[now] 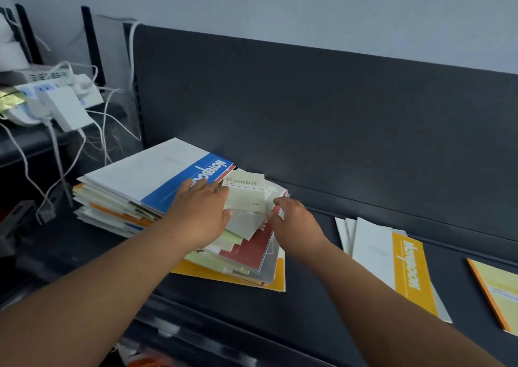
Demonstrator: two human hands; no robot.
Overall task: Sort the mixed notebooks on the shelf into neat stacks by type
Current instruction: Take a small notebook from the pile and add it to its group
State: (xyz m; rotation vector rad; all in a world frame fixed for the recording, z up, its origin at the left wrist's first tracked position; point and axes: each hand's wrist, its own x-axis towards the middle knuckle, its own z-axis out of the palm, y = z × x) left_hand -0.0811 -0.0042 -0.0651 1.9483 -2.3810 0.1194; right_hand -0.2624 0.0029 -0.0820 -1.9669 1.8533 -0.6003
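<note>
Two hands reach onto the dark shelf (322,254), set apart on either side of a small cream notebook printed "Gambit" (246,192). The left hand (201,212) lies flat with straight fingers on the blue-banded notebook (157,176) that tops the tall stack at the left, its thumb touching the Gambit notebook's near left corner. The right hand (291,221) has its fingers curled at that notebook's right edge; whether they pinch it or only touch it cannot be told.

The Gambit notebook lies on a loose, fanned pile just right of the tall stack, above a red-covered notebook (252,246) and a yellow one (277,279) at the bottom. Well to the right, a white notebook with a yellow band (392,265) rests on a few like it. At the far right edge lies a pale yellow notebook with an orange spine (496,291). White plugs and cables (56,100) crowd the left.
</note>
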